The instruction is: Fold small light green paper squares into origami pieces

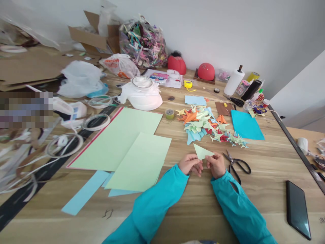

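Both of my hands pinch a small light green folded paper triangle just above the wooden table. My left hand grips its lower left edge with curled fingers. My right hand grips its right corner, fingers closed. Black scissors lie right beside my right hand. A heap of folded paper shapes in orange, green, blue and red sits just beyond the triangle.
Large light green sheets and pale blue strips lie to the left. A blue sheet is at right, a black phone near the right edge. Tape rolls, bags, a white container and boxes crowd the back and left.
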Demonstrator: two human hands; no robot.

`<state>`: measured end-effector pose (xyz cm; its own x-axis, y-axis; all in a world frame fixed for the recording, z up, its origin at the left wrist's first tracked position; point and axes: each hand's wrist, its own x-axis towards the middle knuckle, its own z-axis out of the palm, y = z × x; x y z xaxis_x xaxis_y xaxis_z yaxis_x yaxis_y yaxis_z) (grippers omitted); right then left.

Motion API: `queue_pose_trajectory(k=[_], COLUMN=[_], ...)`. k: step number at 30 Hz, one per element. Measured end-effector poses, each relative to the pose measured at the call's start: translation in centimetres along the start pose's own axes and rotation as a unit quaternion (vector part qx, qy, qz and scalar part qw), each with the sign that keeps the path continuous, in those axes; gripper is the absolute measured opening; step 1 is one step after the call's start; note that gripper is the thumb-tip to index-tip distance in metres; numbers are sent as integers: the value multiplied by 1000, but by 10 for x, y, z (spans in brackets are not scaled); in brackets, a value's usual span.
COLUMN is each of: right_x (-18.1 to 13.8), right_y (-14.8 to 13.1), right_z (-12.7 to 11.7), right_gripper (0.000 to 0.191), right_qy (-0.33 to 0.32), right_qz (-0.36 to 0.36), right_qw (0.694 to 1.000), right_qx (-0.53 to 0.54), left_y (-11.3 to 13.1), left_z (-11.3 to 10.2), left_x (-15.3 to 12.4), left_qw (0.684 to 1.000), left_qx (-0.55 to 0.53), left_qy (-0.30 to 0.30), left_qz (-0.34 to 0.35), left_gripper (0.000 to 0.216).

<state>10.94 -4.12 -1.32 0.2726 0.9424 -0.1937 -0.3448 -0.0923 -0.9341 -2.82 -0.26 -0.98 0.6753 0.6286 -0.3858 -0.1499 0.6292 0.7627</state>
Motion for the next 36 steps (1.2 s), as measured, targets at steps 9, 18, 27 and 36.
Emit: queue_pose_trajectory(k=[9, 18, 27, 36], right_x=[1, 0, 1, 0], right_y=[-5, -4, 0, 1], right_z=[-1, 1, -2, -3], right_gripper=[26, 23, 21, 22], right_qy=[26, -3, -9, -57], right_qz=[11, 16, 11, 19], right_qw=[999, 999, 999, 998], right_qx=[32, 31, 38, 2], left_y=[2, 3, 3, 3], left_z=[-4, -2, -1, 4], left_x=[-1, 0, -1, -4], left_qw=[1000, 1000, 1000, 997], left_qx=[-26, -22, -18, 20], left_qy=[-8, 0, 12, 38], left_qz=[7, -9, 9, 68], left_gripper=[21, 27, 22, 34])
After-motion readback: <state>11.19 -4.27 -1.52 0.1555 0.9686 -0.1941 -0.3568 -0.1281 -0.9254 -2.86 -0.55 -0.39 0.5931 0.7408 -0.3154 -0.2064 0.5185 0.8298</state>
